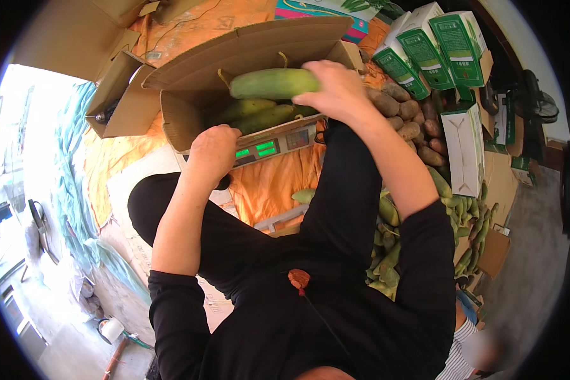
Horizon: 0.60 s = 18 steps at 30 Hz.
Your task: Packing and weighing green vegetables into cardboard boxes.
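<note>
Right hand (335, 88) wrapped over end of 1 large green cucumber (273, 83), fingers curled on it, holding it level above open cardboard box (190, 117). More green cucumbers (259, 115) lying inside box beneath it, at least 3 visible. Box sitting on weighing scale (278, 144) with green lit display facing wearer. Left hand (214, 152) closed in loose fist at near-left corner of box, resting on box edge just beside scale display; grip on anything cannot tell, fingers tucked under. Orange cloth (278, 180) spread under scale. Black sleeves pushed up on both forearms, black-clad knees raised at either side of scale.

Right of box: pile of brown sweet potatoes (411, 117), then row of green-and-white cartons (437, 50) standing upright, 1 white carton (465, 149) nearer. Heap of small green fruits (468, 221) at right, more by right knee. Empty flattened cardboard (76, 31) and 1 smaller open box (123, 98) at upper left. Striped sleeve of another person (459, 354) at lower right, face blurred.
</note>
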Each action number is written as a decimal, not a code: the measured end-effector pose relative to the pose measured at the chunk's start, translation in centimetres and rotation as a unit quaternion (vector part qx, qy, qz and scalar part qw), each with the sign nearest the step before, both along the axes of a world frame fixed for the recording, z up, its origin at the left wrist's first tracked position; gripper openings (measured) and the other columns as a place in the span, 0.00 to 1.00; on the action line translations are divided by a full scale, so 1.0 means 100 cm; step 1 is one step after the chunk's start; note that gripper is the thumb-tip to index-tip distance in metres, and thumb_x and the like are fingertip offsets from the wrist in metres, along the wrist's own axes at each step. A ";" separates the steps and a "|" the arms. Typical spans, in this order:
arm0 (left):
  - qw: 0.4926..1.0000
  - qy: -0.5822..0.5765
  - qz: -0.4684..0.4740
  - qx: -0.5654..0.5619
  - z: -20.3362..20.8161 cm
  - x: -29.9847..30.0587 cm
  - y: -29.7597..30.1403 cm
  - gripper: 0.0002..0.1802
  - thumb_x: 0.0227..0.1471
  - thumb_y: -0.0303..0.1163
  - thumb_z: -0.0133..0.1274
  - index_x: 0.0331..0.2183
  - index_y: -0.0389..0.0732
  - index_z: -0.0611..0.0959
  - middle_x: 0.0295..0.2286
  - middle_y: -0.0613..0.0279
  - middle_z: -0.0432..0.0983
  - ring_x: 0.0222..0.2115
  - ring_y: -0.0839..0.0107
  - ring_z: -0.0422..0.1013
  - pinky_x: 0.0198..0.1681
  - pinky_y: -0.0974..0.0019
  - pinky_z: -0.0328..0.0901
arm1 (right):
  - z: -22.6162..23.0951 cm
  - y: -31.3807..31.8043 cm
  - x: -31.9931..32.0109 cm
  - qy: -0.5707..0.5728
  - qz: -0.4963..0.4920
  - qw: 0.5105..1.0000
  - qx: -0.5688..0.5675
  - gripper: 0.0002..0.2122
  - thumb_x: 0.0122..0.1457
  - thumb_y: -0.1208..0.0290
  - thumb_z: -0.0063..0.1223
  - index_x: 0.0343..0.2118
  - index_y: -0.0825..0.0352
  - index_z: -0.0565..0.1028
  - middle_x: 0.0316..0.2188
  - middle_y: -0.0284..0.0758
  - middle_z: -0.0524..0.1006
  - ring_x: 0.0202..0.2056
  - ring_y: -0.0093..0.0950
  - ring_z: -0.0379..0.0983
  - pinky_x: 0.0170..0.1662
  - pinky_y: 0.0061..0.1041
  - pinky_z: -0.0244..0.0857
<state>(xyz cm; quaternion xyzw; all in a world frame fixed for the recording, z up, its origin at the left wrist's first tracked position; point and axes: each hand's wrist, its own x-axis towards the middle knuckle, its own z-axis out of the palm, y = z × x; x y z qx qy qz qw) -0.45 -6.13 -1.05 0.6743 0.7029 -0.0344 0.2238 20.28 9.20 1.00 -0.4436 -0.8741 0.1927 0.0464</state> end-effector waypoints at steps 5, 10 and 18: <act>1.000 -0.006 -0.004 -0.015 0.002 0.003 0.005 0.13 0.47 0.26 0.52 0.38 0.39 0.82 0.34 0.49 0.75 0.38 0.51 0.72 0.43 0.53 0.66 | -0.048 0.005 -0.059 -0.040 0.017 0.997 -0.065 0.27 0.44 0.56 0.64 0.46 0.65 0.75 0.43 0.40 0.76 0.48 0.40 0.71 0.51 0.40 0.64; 0.999 -0.034 0.016 0.014 0.004 -0.002 0.001 0.14 0.46 0.26 0.52 0.38 0.36 0.82 0.35 0.46 0.76 0.39 0.49 0.71 0.44 0.53 0.65 | -0.043 0.014 -0.038 0.241 0.047 0.962 -0.118 0.19 0.51 0.67 0.59 0.47 0.65 0.75 0.43 0.40 0.77 0.46 0.33 0.73 0.50 0.30 0.66; 0.998 -0.052 0.016 0.026 0.015 0.008 0.008 0.17 0.46 0.29 0.56 0.41 0.37 0.81 0.36 0.48 0.77 0.41 0.51 0.72 0.44 0.56 0.65 | -0.062 -0.011 0.172 0.317 -0.244 0.909 -0.120 0.11 0.55 0.72 0.55 0.42 0.68 0.76 0.38 0.37 0.79 0.39 0.25 0.75 0.44 0.25 0.68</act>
